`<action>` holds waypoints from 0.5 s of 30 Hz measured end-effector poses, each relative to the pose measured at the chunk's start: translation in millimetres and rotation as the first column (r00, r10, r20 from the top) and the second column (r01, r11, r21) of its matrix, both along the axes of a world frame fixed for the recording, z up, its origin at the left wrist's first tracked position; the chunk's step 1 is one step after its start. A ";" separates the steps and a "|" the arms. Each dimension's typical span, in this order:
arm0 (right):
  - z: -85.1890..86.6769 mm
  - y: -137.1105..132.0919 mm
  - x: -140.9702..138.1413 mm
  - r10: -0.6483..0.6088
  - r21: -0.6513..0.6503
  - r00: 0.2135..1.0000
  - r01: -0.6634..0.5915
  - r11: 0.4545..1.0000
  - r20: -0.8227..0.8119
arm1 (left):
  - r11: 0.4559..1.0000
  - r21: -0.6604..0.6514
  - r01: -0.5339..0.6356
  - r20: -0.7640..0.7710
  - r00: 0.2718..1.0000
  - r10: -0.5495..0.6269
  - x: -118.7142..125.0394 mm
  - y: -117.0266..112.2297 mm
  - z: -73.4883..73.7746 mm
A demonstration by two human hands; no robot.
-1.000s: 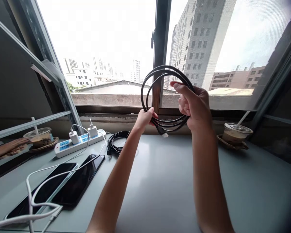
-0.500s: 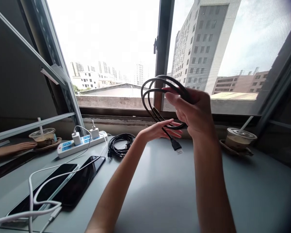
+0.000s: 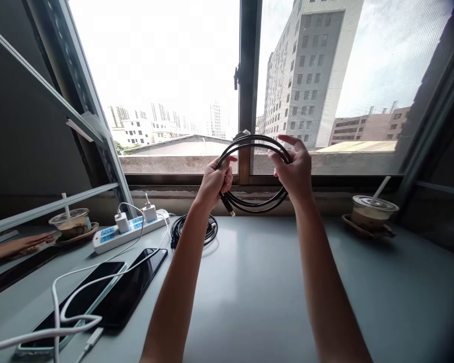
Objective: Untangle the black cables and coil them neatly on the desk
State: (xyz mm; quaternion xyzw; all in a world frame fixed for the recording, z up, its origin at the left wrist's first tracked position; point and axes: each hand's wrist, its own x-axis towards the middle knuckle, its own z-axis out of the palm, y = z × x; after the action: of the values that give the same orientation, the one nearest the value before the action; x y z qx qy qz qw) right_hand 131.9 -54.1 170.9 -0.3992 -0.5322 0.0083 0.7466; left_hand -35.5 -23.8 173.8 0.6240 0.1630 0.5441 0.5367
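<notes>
A black USB cable (image 3: 255, 204), looped into a coil, is held up above the table in front of the window. My left hand (image 3: 216, 179) is closed around the coil's left side. One connector pokes out below that hand, and another shows at the top of the coil. My right hand (image 3: 295, 169) grips the coil's right side between thumb and fingers, its index finger lifted off. A second coil of black cable (image 3: 212, 233) lies on the table behind my left forearm, partly hidden by it.
At left, a white power strip (image 3: 128, 233) holds two chargers. White cables (image 3: 79, 291) cross two phones (image 3: 130, 295). Iced drinks stand at the left (image 3: 73, 224) and right (image 3: 373, 214). Another person's hand (image 3: 20, 247) rests at the far left. A metal shelf frame (image 3: 94, 101) rises there.
My left hand has risen from below the coil and closed on its left side. The coil now forms a rounder ring between both hands, and its dangling USB end has shifted.
</notes>
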 end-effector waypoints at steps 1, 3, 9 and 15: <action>0.1 -1.2 -1.0 -0.046 0.049 0.995 0.042 0.998 0.084 | 1.000 -0.011 -0.007 -0.010 1.000 0.007 -0.9 -0.8 0.6; 0.6 -3.4 -3.5 -0.095 0.113 0.971 0.071 0.991 0.221 | 0.999 -0.027 -0.020 -0.039 0.999 0.019 -1.8 -1.0 0.9; 3.3 -7.1 -11.1 -0.074 0.149 0.954 0.032 0.988 0.289 | 0.993 0.008 -0.114 -0.141 0.983 0.114 -3.7 -4.0 2.1; 8.3 -14.6 -11.0 -0.116 0.237 0.957 0.051 0.970 0.267 | 0.998 0.009 0.068 -0.081 0.994 -0.067 -4.4 -14.8 7.6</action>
State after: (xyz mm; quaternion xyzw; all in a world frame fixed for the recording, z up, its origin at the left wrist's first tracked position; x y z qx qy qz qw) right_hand 121.0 -68.6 179.2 -0.3306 -0.6121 -0.1407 0.7045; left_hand -39.9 -38.6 181.5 0.6537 0.1603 0.5009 0.5442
